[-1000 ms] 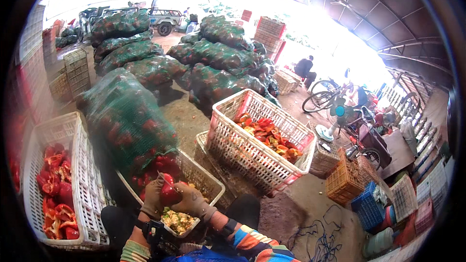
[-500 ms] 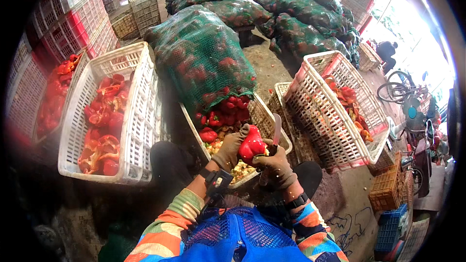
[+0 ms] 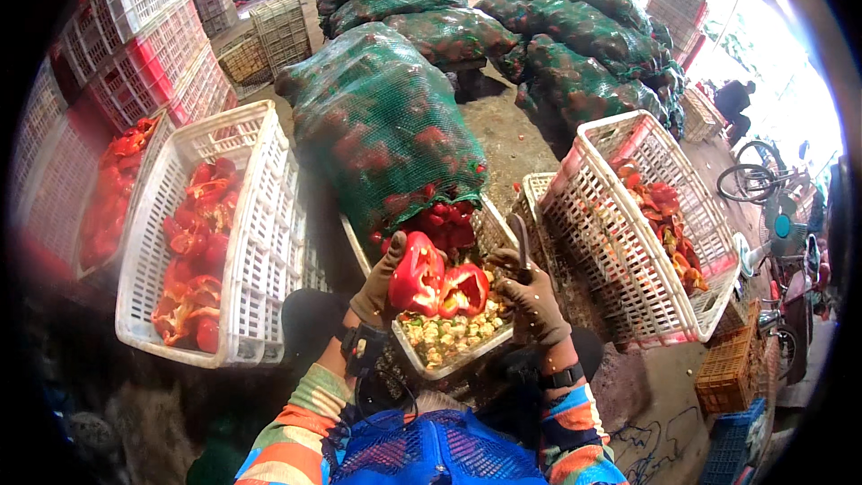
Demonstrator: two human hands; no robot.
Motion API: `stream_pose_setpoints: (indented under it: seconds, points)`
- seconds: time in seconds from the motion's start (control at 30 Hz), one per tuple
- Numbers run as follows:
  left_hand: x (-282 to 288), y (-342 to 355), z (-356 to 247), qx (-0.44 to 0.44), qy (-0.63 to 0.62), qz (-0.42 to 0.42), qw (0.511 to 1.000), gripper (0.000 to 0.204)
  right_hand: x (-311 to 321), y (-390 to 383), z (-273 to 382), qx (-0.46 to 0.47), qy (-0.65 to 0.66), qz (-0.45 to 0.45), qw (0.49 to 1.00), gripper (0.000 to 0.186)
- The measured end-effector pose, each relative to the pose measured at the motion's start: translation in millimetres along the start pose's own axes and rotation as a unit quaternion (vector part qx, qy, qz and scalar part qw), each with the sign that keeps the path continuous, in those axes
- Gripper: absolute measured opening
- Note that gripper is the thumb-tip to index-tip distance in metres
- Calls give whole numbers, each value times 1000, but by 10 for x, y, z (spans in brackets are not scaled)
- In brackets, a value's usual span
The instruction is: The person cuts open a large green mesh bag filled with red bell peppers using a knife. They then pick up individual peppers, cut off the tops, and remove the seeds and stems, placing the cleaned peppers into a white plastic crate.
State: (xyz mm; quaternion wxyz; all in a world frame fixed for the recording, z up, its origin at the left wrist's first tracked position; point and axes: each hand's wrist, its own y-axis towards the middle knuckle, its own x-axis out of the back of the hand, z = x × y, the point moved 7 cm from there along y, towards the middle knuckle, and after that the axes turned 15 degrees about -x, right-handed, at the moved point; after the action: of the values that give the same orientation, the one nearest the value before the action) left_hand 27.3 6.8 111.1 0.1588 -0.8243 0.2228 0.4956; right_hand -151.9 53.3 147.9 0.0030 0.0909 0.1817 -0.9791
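Note:
My left hand (image 3: 381, 286), in a brown work glove, is closed on a red bell pepper (image 3: 417, 277) that is split open into two lobes, its pale inside showing. My gloved right hand (image 3: 533, 302) grips a knife (image 3: 520, 239) with the blade pointing up, just right of the pepper. Beneath both hands stands a white crate (image 3: 437, 370) with many pale pepper cores (image 3: 453, 334) in its near end. A green mesh sack (image 3: 386, 126) lies over its far end, whole red peppers (image 3: 444, 224) spilling from the mouth.
A white crate (image 3: 250, 305) of cut peppers stands at my left, another (image 3: 620, 274) tilts at my right. Stacked crates (image 3: 148, 36) rise at far left. Full mesh sacks (image 3: 584, 63) are piled behind. Bicycles (image 3: 754, 175) and an orange crate (image 3: 727, 368) are at right.
The pepper, whole-looking between both hands before, is now opened into two lobes in my left hand. My right hand has moved right, away from it, with the knife.

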Motion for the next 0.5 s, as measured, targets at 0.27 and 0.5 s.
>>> stream_pose_setpoints:
  seconds: [0.27,0.5]
  points:
    - [87,11,-106,-198,-8,-97,975,60,-82,-85,-577,-108,50,-10,993,38]
    - [-388,-920,-2080,-517,51,84,850,42,-180,-20,-793,-109,201,-77,970,26]
